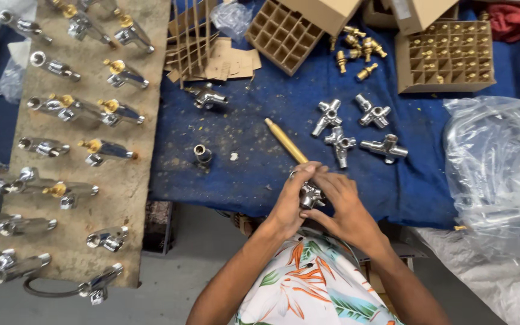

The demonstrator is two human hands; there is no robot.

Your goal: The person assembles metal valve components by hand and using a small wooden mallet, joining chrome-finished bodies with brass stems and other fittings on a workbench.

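Both hands, left (290, 201) and right (343, 207), close around 1 chrome valve body (310, 195); a brass rod (285, 140) juts toward 11 o'clock, 4 chrome fittings (339, 144) at 1 o'clock.

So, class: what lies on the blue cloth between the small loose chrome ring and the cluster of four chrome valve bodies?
In the head view, a brass-coloured rod lies diagonally between the ring and the valve bodies.

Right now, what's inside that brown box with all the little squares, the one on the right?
In the cardboard box with the grid, small brass fittings sit in many cells, mostly along the right side and bottom row. Some cells look empty. Cell bottoms are shadowed, and a box flap hides the top-left corner.
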